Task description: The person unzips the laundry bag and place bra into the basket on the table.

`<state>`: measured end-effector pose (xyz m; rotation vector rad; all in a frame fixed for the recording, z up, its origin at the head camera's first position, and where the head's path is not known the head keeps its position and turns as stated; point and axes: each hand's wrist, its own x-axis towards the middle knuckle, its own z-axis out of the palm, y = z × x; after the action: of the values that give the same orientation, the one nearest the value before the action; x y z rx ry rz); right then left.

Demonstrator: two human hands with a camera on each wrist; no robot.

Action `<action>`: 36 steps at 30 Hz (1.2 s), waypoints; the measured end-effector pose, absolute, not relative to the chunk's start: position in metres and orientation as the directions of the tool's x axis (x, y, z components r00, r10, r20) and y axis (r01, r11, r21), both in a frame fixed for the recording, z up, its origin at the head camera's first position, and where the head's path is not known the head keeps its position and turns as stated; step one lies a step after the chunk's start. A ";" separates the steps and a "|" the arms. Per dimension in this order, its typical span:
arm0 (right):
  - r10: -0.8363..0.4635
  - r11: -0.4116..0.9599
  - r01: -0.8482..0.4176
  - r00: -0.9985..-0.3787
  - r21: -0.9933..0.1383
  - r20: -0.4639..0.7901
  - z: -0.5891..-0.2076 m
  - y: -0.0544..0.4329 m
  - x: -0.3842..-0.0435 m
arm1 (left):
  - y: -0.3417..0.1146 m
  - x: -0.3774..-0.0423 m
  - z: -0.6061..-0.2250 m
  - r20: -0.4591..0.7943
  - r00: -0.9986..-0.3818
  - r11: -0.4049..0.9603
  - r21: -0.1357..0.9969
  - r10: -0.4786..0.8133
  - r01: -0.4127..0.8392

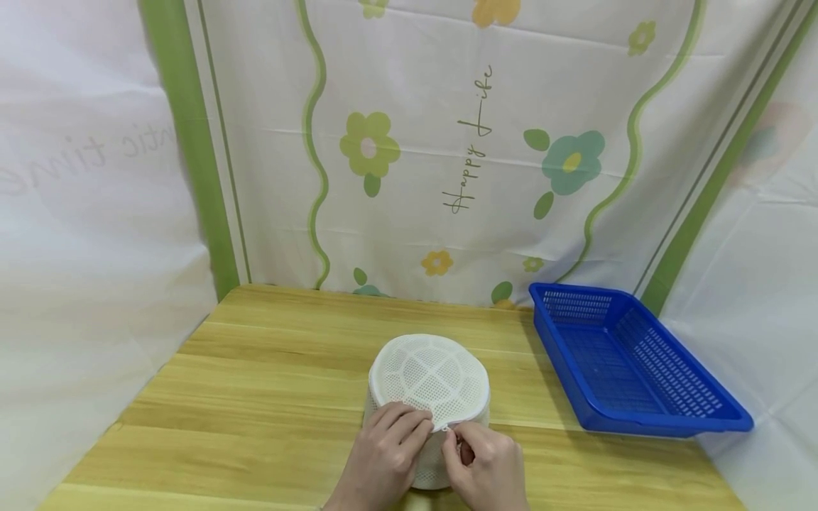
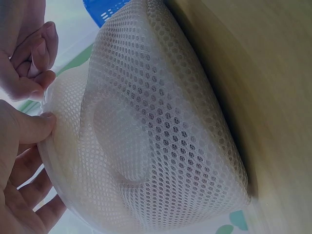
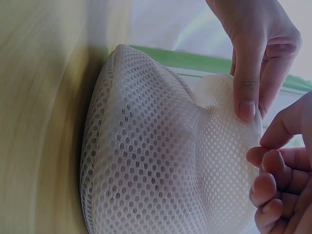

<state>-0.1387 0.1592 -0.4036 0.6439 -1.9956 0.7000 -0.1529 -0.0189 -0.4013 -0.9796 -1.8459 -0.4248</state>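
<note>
The two hands are closest, side by side on the near edge of the bag. The left hand (image 1: 386,451) holds the edge of the bag, with its thumb on the side and its fingers over the top. The right hand (image 1: 487,461) is bent up small and pinches the same edge with its thumb and finger. A tiny white tab (image 1: 446,428) peeks out by those fingertips.

The bag (image 1: 429,376) is white and full of little holes. It stands up on the bench, near the middle, and its top is round and flat, with lines across it. Its near side dips in under the top edge.

The bench (image 1: 255,397) is yellow-brown wood with stripes. Over to the right, well apart from the bag, sits a blue basket (image 1: 664,424) with holes in its walls.

Behind the bench hangs a white cloth (image 1: 409,227) with green, yellow and blue-green flowers. It says "Happy Life," turned sideways.
</note>
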 end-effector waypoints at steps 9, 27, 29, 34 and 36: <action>-0.235 0.657 -0.729 -0.440 -0.192 0.867 -0.407 0.159 -0.142 | -0.019 -0.152 -0.403 0.866 -0.246 0.622 -0.092 0.435 0.777; -0.243 0.643 -0.736 -0.458 -0.212 0.855 -0.406 0.158 -0.139 | -0.018 -0.152 -0.402 0.879 -0.194 0.600 -0.124 0.436 0.790; -0.240 0.642 -0.738 -0.452 -0.208 0.859 -0.406 0.158 -0.139 | -0.018 -0.153 -0.402 0.877 -0.194 0.603 -0.127 0.439 0.788; -0.233 0.650 -0.731 -0.450 -0.206 0.862 -0.403 0.157 -0.138 | -0.018 -0.153 -0.401 0.875 -0.207 0.605 -0.117 0.438 0.787; -0.228 0.657 -0.725 -0.452 -0.206 0.863 -0.402 0.156 -0.138 | -0.018 -0.153 -0.401 0.875 -0.209 0.605 -0.114 0.437 0.788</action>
<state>-0.1381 0.1564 -0.4021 0.7410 -1.9992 0.7194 -0.1526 -0.0178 -0.4007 -0.9881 -1.8428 -0.4448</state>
